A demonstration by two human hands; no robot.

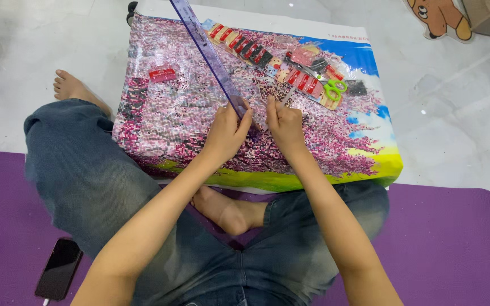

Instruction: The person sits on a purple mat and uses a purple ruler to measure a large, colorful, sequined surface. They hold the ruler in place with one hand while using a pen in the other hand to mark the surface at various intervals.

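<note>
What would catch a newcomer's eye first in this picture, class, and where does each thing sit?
First, the big pink mosaic canvas of blossom trees, spread over a low support before the seated person. At its middle, the left hand holds a long translucent purple ruler that slants to the far edge, with the right hand beside it. Green-handled scissors lie far right.
</note>
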